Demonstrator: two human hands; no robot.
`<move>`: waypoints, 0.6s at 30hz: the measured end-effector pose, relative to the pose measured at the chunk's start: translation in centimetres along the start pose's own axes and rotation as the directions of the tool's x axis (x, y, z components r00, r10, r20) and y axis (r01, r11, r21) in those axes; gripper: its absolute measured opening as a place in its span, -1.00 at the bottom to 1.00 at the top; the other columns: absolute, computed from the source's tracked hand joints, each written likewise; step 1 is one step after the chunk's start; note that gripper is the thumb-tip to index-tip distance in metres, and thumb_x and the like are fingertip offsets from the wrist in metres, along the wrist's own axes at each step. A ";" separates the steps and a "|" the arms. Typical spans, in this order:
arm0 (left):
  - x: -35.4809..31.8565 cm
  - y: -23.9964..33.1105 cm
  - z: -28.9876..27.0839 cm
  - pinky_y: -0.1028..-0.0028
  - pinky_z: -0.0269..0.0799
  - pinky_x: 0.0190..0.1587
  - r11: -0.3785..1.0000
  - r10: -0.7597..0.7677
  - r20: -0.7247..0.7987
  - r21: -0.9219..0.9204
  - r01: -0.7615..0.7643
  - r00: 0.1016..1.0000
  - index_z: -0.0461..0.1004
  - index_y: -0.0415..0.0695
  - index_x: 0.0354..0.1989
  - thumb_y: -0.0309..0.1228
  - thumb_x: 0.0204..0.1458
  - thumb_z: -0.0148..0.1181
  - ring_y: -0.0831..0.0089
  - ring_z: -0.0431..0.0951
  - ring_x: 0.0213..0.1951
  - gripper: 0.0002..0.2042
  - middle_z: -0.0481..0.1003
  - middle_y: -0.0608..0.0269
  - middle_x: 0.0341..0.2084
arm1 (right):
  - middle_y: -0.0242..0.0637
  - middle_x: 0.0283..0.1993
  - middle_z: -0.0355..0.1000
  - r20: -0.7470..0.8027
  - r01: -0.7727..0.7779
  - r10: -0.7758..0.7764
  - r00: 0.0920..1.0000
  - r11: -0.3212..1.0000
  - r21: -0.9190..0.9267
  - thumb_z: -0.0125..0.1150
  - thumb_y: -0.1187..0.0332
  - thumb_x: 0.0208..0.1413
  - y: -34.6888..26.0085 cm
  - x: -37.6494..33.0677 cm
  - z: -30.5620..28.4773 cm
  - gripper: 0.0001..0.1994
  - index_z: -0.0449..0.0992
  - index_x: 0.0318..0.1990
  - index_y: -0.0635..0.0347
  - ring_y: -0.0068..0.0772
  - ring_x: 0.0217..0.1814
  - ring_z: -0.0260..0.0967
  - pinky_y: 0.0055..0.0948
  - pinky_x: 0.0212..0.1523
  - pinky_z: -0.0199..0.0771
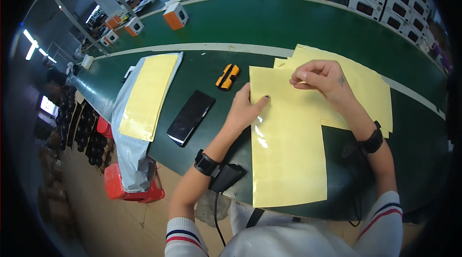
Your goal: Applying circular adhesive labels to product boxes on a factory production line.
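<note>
A long yellow sheet with faint round outlines, seemingly a sticker sheet, lies in front of me, its lower end at the table's near edge. My left hand grips its left edge, thumb on top and the other fingers partly hidden. Over the sheet's upper part, my right hand is closed in a pinch. Whatever is between those fingertips, if anything, is too small to make out. More yellow sheets lie fanned out beneath and beyond my right hand.
Left of my hands are a black phone, an orange-and-black tool and a yellow stack on a grey plastic bag. Beyond runs a green conveyor belt carrying small boxes. A red stool stands lower left.
</note>
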State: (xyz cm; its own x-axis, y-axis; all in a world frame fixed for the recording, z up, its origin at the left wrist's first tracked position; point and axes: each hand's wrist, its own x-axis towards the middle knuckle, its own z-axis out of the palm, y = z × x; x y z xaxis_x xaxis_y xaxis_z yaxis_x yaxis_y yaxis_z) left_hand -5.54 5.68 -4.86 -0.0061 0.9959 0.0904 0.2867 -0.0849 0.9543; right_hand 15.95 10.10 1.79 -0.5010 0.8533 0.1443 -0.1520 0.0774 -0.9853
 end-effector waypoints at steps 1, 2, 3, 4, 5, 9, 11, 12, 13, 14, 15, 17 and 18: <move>0.1 -0.5 0.0 0.54 0.39 -0.14 0.999 -0.017 -0.016 0.027 0.017 1.000 0.30 -0.35 -0.05 -0.47 -0.05 0.19 0.53 0.47 -0.21 -0.62 0.47 0.14 -0.24 | -0.14 -0.31 0.48 -0.023 -0.053 0.053 0.998 0.999 -0.007 0.14 0.43 0.05 0.5 0.1 0.0 -0.81 0.50 -0.29 0.46 -0.43 -0.24 0.47 -0.57 -0.14 0.50; 0.2 -0.8 0.0 0.53 0.38 -0.13 0.997 -0.003 -0.034 0.078 0.006 0.999 0.29 -0.35 -0.05 -0.49 -0.06 0.19 0.52 0.46 -0.18 -0.61 0.47 0.14 -0.24 | -0.13 -0.31 0.48 -0.032 -0.063 0.062 0.998 0.998 -0.012 0.13 0.43 0.06 1.0 0.3 0.1 -0.80 0.50 -0.29 0.48 -0.42 -0.24 0.47 -0.57 -0.15 0.50; 0.2 -1.0 0.0 0.50 0.38 -0.12 0.992 0.044 -0.055 0.124 -0.036 0.998 0.29 -0.36 -0.06 -0.46 -0.07 0.20 0.47 0.47 -0.18 -0.60 0.47 0.10 -0.24 | -0.13 -0.31 0.48 -0.014 -0.047 0.046 0.999 0.999 -0.006 0.13 0.43 0.06 1.5 0.3 0.1 -0.80 0.50 -0.29 0.48 -0.42 -0.24 0.47 -0.57 -0.15 0.50; 0.2 -1.2 0.0 0.48 0.38 -0.12 0.984 0.075 -0.067 0.166 -0.063 0.995 0.29 -0.37 -0.07 -0.45 -0.08 0.20 0.45 0.48 -0.19 -0.59 0.48 0.08 -0.24 | -0.12 -0.31 0.48 -0.022 -0.081 0.081 0.996 0.996 -0.027 0.13 0.43 0.06 2.0 0.4 -0.1 -0.79 0.49 -0.29 0.48 -0.42 -0.24 0.47 -0.57 -0.15 0.50; 0.2 -1.2 0.0 0.47 0.38 -0.13 0.975 0.076 -0.074 0.212 -0.058 0.994 0.29 -0.38 -0.07 -0.43 -0.08 0.21 0.43 0.48 -0.19 -0.58 0.48 0.06 -0.25 | -0.12 -0.31 0.48 -0.042 -0.121 0.119 0.992 0.991 -0.057 0.13 0.43 0.06 2.6 0.4 -0.2 -0.79 0.49 -0.28 0.49 -0.41 -0.24 0.47 -0.57 -0.14 0.50; 0.0 -1.0 -0.2 0.41 0.39 -0.13 0.967 0.091 -0.078 0.246 -0.070 0.993 0.29 -0.36 -0.09 -0.38 -0.09 0.21 0.32 0.52 -0.20 -0.58 0.49 -0.04 -0.27 | -0.11 -0.31 0.48 -0.022 -0.158 0.158 0.987 0.987 -0.029 0.12 0.44 0.06 4.7 0.5 -0.5 -0.79 0.49 -0.29 0.49 -0.40 -0.25 0.47 -0.56 -0.14 0.50; -0.2 -0.6 -0.3 0.40 0.38 -0.13 0.972 0.078 -0.082 0.230 -0.057 0.994 0.29 -0.35 -0.09 -0.35 -0.09 0.21 0.25 0.52 -0.19 -0.57 0.48 -0.06 -0.27 | -0.10 -0.31 0.48 -0.053 -0.228 0.230 0.972 0.973 0.045 0.11 0.44 0.06 5.4 0.6 -0.4 -0.80 0.49 -0.30 0.49 -0.39 -0.24 0.47 -0.55 -0.14 0.51; -0.3 -0.3 -0.5 0.39 0.38 -0.14 0.972 0.064 -0.067 0.231 -0.047 0.996 0.29 -0.35 -0.10 -0.33 -0.08 0.21 0.23 0.52 -0.19 -0.57 0.48 -0.07 -0.27 | -0.10 -0.31 0.48 -0.035 -0.213 0.215 0.976 0.976 0.050 0.11 0.44 0.06 5.6 0.5 -0.5 -0.80 0.49 -0.30 0.49 -0.39 -0.24 0.47 -0.55 -0.14 0.51; -0.4 0.2 -0.7 0.39 0.38 -0.15 0.957 0.045 -0.047 0.288 -0.030 0.998 0.23 -0.32 -0.03 -0.31 -0.07 0.20 0.19 0.52 -0.19 -0.52 0.48 -0.07 -0.30 | -0.10 -0.31 0.48 -0.043 -0.224 0.227 0.973 0.972 0.071 0.10 0.45 0.06 5.8 0.5 -0.6 -0.80 0.49 -0.30 0.49 -0.39 -0.25 0.47 -0.55 -0.15 0.51; -0.7 0.7 -1.2 0.38 0.39 -0.15 0.935 0.038 -0.030 0.354 -0.025 0.999 0.16 -0.33 0.04 -0.29 -0.07 0.19 0.16 0.52 -0.20 -0.45 0.45 -0.11 -0.24 | -0.10 -0.31 0.48 -0.067 -0.245 0.251 0.966 0.966 0.080 0.10 0.45 0.06 6.0 0.5 -0.7 -0.81 0.49 -0.30 0.49 -0.38 -0.25 0.47 -0.54 -0.15 0.51; -0.9 1.2 -1.7 0.38 0.39 -0.15 0.908 -0.035 -0.003 0.418 0.033 0.999 0.09 -0.33 0.11 -0.26 -0.06 0.19 0.12 0.52 -0.20 -0.38 0.41 -0.15 -0.18 | -0.10 -0.31 0.48 -0.036 -0.220 0.224 0.974 0.971 0.088 0.10 0.45 0.06 6.1 0.4 -0.8 -0.81 0.49 -0.30 0.49 -0.38 -0.25 0.47 -0.54 -0.15 0.51; -1.4 2.5 -3.4 0.35 0.39 -0.13 0.832 0.035 -0.063 0.555 0.006 0.997 0.02 -0.34 0.16 -0.22 -0.05 0.18 0.06 0.50 -0.18 -0.32 0.34 -0.19 -0.11 | -0.10 -0.32 0.47 -0.058 -0.241 0.249 0.967 0.963 0.120 0.10 0.46 0.06 6.3 0.4 -1.0 -0.81 0.49 -0.31 0.48 -0.36 -0.25 0.48 -0.51 -0.16 0.52; -1.6 3.2 -4.5 0.33 0.39 -0.11 0.737 0.022 -0.104 0.673 0.054 0.994 -0.06 -0.35 0.20 -0.18 -0.04 0.17 0.01 0.48 -0.16 -0.25 0.28 -0.23 -0.04 | -0.10 -0.32 0.47 -0.039 -0.212 0.219 0.975 0.969 0.129 0.10 0.46 0.06 6.4 0.5 -1.1 -0.81 0.49 -0.31 0.48 -0.36 -0.25 0.48 -0.51 -0.16 0.52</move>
State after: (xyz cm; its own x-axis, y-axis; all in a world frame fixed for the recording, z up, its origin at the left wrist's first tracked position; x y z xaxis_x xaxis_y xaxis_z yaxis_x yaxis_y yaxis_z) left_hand -8.91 3.68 -0.71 -0.0995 0.9851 0.1405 0.8562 0.0128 0.5165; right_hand 15.69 11.54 -4.53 -0.4886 0.8690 -0.0782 -0.1511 -0.1725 -0.9733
